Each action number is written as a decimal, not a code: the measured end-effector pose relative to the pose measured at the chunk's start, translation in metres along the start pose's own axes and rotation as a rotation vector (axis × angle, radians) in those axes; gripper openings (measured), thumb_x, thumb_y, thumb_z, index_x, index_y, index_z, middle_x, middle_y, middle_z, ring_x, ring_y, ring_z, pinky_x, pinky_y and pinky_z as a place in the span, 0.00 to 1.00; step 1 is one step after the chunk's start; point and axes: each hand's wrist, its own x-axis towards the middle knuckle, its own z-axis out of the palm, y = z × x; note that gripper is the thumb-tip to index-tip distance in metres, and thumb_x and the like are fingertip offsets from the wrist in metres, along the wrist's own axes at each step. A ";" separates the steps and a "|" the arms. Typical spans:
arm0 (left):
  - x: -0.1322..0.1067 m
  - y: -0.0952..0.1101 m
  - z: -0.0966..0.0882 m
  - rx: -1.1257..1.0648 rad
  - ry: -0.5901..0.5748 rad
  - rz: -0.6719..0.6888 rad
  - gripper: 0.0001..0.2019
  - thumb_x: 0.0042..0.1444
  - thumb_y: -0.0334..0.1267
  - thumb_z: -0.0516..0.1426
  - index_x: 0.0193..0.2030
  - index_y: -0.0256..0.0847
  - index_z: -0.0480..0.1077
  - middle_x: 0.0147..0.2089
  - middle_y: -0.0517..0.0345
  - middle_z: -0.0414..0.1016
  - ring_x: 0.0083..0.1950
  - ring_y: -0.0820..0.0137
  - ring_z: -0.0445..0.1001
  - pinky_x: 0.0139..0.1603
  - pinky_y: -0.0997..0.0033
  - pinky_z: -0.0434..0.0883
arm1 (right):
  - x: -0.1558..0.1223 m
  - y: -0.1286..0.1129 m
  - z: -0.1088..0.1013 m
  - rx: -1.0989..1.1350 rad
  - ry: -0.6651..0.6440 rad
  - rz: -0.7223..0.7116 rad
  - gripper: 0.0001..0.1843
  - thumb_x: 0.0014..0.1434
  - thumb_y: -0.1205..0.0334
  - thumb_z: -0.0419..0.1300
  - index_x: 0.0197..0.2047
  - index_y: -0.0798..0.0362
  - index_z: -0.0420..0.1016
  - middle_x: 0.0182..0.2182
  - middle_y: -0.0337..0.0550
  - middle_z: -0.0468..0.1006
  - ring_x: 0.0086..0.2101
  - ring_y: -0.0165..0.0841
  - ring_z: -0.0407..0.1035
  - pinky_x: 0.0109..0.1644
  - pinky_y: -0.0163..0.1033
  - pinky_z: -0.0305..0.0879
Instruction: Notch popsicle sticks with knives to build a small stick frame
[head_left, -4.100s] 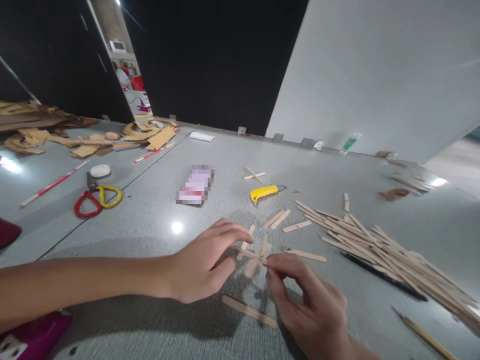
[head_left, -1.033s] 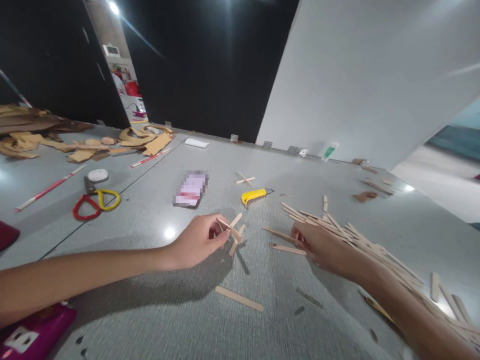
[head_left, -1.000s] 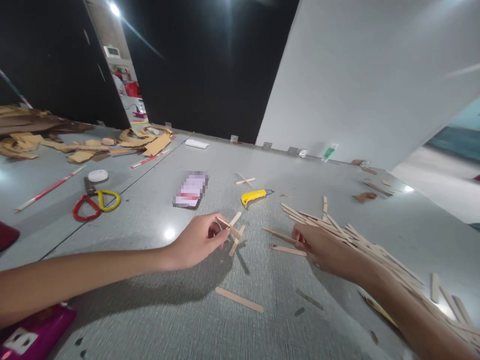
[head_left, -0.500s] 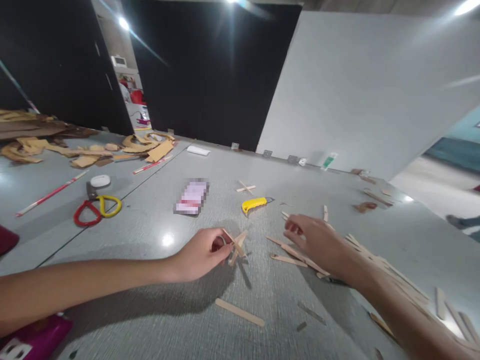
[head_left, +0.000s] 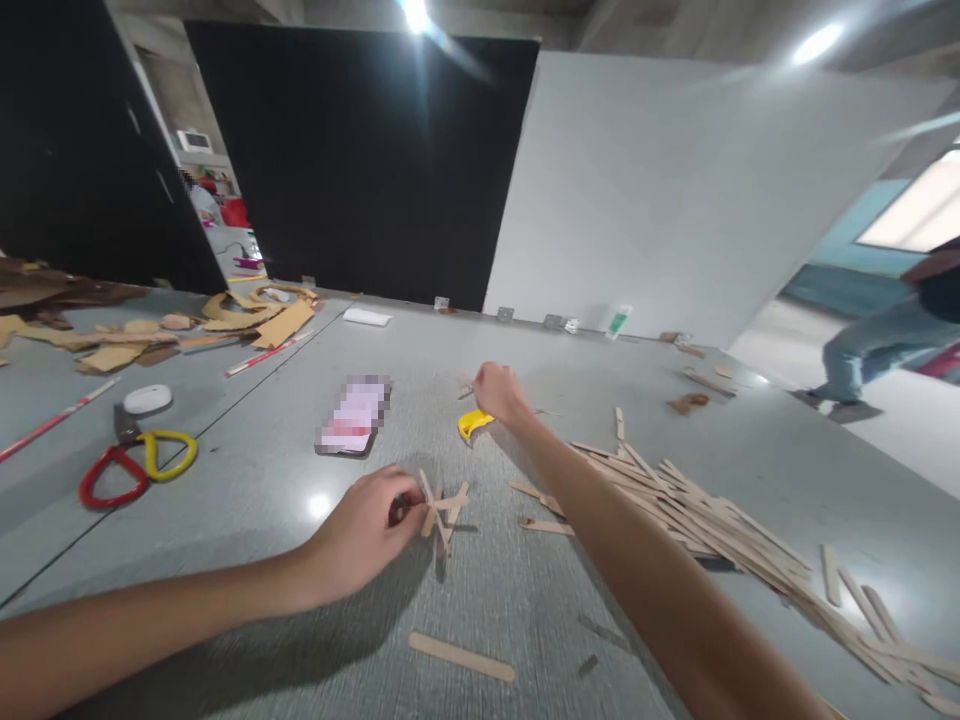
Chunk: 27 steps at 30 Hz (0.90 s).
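My left hand (head_left: 375, 525) pinches a small frame of crossed craft sticks (head_left: 448, 512) just above the table. My right hand (head_left: 501, 392) is stretched forward past the yellow utility knife (head_left: 475, 425), its fingers curled closed. Blurred thin wooden pieces (head_left: 465, 390) show beside its fingertips; whether they are gripped is hidden. A single craft stick (head_left: 461, 657) lies flat in front of me. Several loose sticks (head_left: 536, 494) lie to the left of my right forearm.
A large pile of craft sticks (head_left: 697, 510) spreads to the right. Left are a phone (head_left: 354, 415), red-and-yellow-handled scissors (head_left: 139, 465), a white case (head_left: 148, 399) and cardboard scraps (head_left: 255, 315). Panels (head_left: 360, 160) border the table's back. A person (head_left: 885, 340) stands far right.
My right hand has moved from the loose sticks by the pile, forward and left, to beside the knife. The stick frame in my left hand has turned. The camera view has shifted; a person appears at right.
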 end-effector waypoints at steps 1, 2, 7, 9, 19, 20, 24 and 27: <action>0.000 -0.003 0.000 0.015 0.016 0.001 0.10 0.65 0.36 0.55 0.34 0.40 0.74 0.37 0.57 0.72 0.37 0.68 0.71 0.38 0.68 0.63 | -0.006 0.002 -0.002 0.029 0.026 -0.011 0.19 0.71 0.56 0.64 0.61 0.53 0.74 0.57 0.50 0.77 0.50 0.43 0.77 0.52 0.53 0.77; 0.000 -0.005 0.001 0.026 0.035 -0.002 0.08 0.65 0.35 0.55 0.35 0.40 0.73 0.38 0.57 0.72 0.38 0.67 0.71 0.40 0.67 0.63 | -0.015 0.005 -0.005 0.060 0.053 -0.029 0.19 0.71 0.56 0.64 0.61 0.53 0.74 0.57 0.50 0.77 0.50 0.43 0.77 0.52 0.53 0.77; -0.005 -0.004 0.001 0.044 0.230 -0.054 0.13 0.63 0.29 0.50 0.54 0.38 0.64 0.52 0.49 0.67 0.43 0.66 0.70 0.45 0.63 0.65 | -0.100 0.015 -0.024 0.210 0.168 -0.174 0.15 0.72 0.55 0.63 0.57 0.54 0.75 0.49 0.46 0.80 0.41 0.37 0.78 0.44 0.46 0.78; -0.010 0.007 -0.002 0.014 0.245 -0.061 0.10 0.68 0.34 0.48 0.54 0.39 0.62 0.43 0.56 0.68 0.35 0.69 0.67 0.39 0.66 0.63 | -0.149 0.016 -0.028 0.255 0.192 -0.255 0.09 0.74 0.57 0.60 0.50 0.55 0.75 0.37 0.39 0.79 0.30 0.31 0.74 0.36 0.39 0.74; -0.026 0.043 0.005 -0.585 -0.655 -0.162 0.19 0.71 0.52 0.53 0.40 0.37 0.73 0.24 0.64 0.69 0.20 0.80 0.61 0.22 0.79 0.58 | -0.272 0.010 -0.003 0.428 0.122 -0.481 0.08 0.74 0.66 0.52 0.44 0.48 0.70 0.25 0.31 0.73 0.22 0.27 0.66 0.29 0.33 0.62; -0.025 0.041 0.007 -0.602 -0.680 -0.192 0.19 0.72 0.51 0.53 0.41 0.37 0.74 0.24 0.64 0.69 0.18 0.80 0.58 0.19 0.80 0.56 | -0.271 0.010 -0.001 0.446 0.106 -0.478 0.08 0.74 0.66 0.52 0.44 0.48 0.70 0.25 0.31 0.73 0.22 0.27 0.66 0.29 0.33 0.62; -0.023 0.032 0.012 -0.658 -0.717 -0.238 0.19 0.72 0.51 0.52 0.39 0.37 0.73 0.24 0.63 0.71 0.18 0.81 0.59 0.18 0.81 0.56 | -0.270 0.011 0.006 0.515 0.050 -0.423 0.08 0.75 0.65 0.52 0.45 0.47 0.71 0.24 0.30 0.75 0.20 0.27 0.67 0.28 0.32 0.62; -0.023 0.028 0.013 -0.680 -0.716 -0.248 0.18 0.72 0.50 0.53 0.39 0.37 0.72 0.25 0.63 0.73 0.18 0.81 0.61 0.19 0.82 0.58 | -0.271 0.012 0.009 0.549 0.011 -0.366 0.08 0.76 0.63 0.51 0.46 0.47 0.71 0.25 0.31 0.78 0.20 0.27 0.68 0.26 0.32 0.63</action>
